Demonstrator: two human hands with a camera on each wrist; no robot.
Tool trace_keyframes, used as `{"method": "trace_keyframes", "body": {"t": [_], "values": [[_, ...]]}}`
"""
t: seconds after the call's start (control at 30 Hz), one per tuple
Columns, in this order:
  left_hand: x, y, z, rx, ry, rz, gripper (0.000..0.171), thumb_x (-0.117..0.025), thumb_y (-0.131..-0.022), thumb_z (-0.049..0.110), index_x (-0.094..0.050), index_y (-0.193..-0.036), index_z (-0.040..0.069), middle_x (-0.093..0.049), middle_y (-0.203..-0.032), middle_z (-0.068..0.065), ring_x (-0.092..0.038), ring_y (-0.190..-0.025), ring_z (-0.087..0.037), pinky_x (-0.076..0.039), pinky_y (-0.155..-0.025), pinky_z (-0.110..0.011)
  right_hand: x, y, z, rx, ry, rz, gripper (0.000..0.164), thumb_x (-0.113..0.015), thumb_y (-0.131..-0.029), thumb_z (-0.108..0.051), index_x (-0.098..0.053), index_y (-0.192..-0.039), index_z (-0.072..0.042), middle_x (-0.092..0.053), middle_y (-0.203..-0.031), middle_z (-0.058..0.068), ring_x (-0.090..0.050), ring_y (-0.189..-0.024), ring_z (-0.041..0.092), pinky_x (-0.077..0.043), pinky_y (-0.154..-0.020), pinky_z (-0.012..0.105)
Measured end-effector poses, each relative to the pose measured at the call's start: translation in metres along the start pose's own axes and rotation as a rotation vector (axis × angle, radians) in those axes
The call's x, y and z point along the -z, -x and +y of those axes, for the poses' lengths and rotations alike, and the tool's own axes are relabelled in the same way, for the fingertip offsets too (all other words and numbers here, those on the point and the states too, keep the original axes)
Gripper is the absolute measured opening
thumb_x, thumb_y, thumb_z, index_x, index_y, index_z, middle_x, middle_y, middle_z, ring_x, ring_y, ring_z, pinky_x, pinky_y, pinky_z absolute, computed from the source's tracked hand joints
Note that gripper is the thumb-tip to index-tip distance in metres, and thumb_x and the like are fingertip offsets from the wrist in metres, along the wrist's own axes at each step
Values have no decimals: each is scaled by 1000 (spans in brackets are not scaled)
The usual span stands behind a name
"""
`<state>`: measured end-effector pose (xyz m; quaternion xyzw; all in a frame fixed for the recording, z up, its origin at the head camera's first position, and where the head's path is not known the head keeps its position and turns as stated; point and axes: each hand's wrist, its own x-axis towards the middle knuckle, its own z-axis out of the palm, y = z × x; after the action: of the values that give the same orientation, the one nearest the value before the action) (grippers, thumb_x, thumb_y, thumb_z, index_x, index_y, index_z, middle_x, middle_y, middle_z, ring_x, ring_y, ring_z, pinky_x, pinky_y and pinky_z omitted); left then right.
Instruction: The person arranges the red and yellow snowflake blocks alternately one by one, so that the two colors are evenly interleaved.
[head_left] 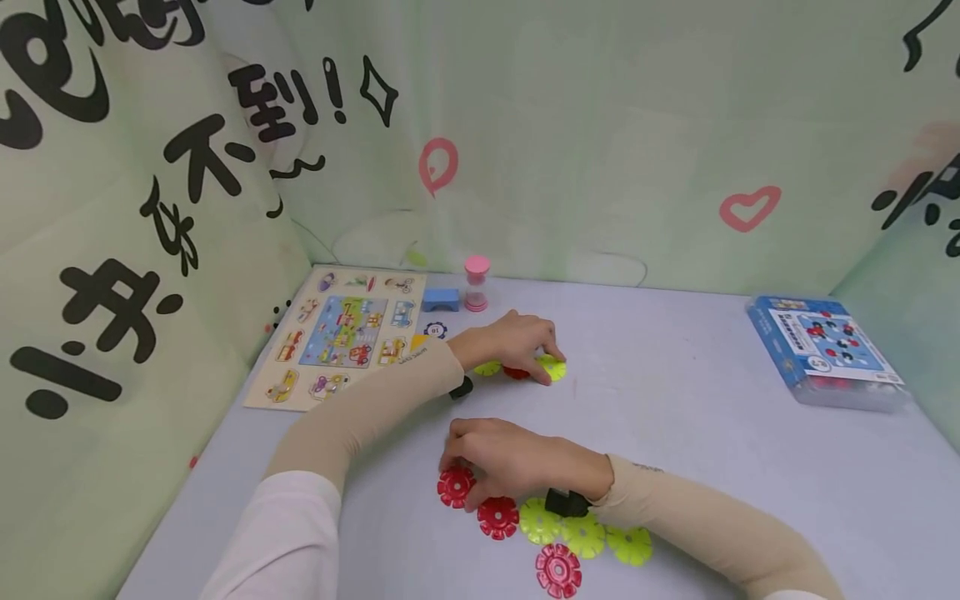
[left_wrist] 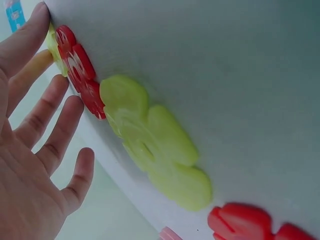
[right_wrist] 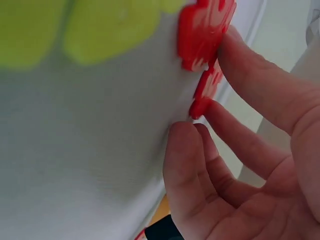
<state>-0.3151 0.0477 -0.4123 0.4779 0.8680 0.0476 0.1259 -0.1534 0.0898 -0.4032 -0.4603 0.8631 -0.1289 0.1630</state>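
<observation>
At the back, the left hand (head_left: 517, 337) reaches over a short row of flower-shaped discs. Its thumb and index finger hold a yellow-green disc (head_left: 553, 367) at the row's right end by its edges; the other fingers (left_wrist: 70, 120) spread free. A red disc (left_wrist: 77, 67) and another yellow-green disc (left_wrist: 150, 142) lie beside it. Nearer the front, the right hand (head_left: 506, 458) pinches a red disc (head_left: 456, 487) between thumb and index finger at the left end of a second row. Another red disc (head_left: 498, 518) and several yellow-green discs (head_left: 583, 535) continue that row rightward.
A single red disc (head_left: 558, 571) lies in front of the near row. Back left are a wooden picture puzzle board (head_left: 262, 398), a blue block (head_left: 441, 300) and a pink sand timer (head_left: 476, 283). A blue boxed set (head_left: 832, 350) stands at the right. Printed curtains surround the table.
</observation>
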Motion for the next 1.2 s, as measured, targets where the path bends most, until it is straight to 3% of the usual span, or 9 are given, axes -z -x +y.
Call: {"method": "trace_keyframes", "body": {"t": [0.23, 0.43, 0.7, 0.93, 1.07, 1.2], "values": [[0, -1, -1, -2, 6, 3, 49, -70, -77, 54, -62, -123, 39, -56, -112, 9, -50, -103, -6, -34, -84, -35, 1, -2, -4, 32, 52, -22, 43, -79, -75, -37, -65, -112, -24, -60, -104, -10, -53, -92, -1, -47, -83, 21], [-1, -1, -1, 3, 5, 3, 49, -70, -78, 54, -61, -123, 39, -56, -112, 9, -49, -103, -6, -35, -85, -35, 2, -3, -4, 104, 73, -12, 37, -78, -76, -31, -69, -111, -24, -61, -102, -9, -53, -88, -1, -46, -77, 15], [-2, -1, 0, 8, -4, 3, 49, -70, -77, 55, -61, -123, 40, -55, -113, 9, -49, -104, -7, -34, -84, -35, 6, 2, 0, 160, 195, 43, 35, -76, -74, -42, -70, -105, -28, -61, -99, -10, -53, -79, -2, -46, -71, 13], [-2, -2, -1, 7, -9, 5, 49, -70, -77, 55, -61, -123, 40, -55, -113, 10, -49, -102, -6, -34, -83, -34, 12, 33, 30, 76, 82, 153, 33, -77, -71, -41, -73, -99, -25, -62, -89, -13, -54, -70, -2, -44, -65, 13], [-2, -2, -1, 8, -3, 6, 48, -70, -77, 54, -62, -122, 39, -55, -111, 10, -49, -101, -6, -35, -84, -34, 20, 66, 67, -14, 23, 270, 32, -80, -68, -38, -74, -96, -22, -63, -88, -14, -56, -71, 0, -48, -65, 17], [-2, -2, -1, 14, 14, -5, 48, -70, -77, 54, -62, -122, 40, -55, -111, 10, -48, -101, -5, -36, -85, -34, 30, 102, 114, -183, 13, 382, 33, -83, -67, -34, -75, -95, -20, -65, -85, -14, -59, -71, 2, -50, -66, 23]]}}
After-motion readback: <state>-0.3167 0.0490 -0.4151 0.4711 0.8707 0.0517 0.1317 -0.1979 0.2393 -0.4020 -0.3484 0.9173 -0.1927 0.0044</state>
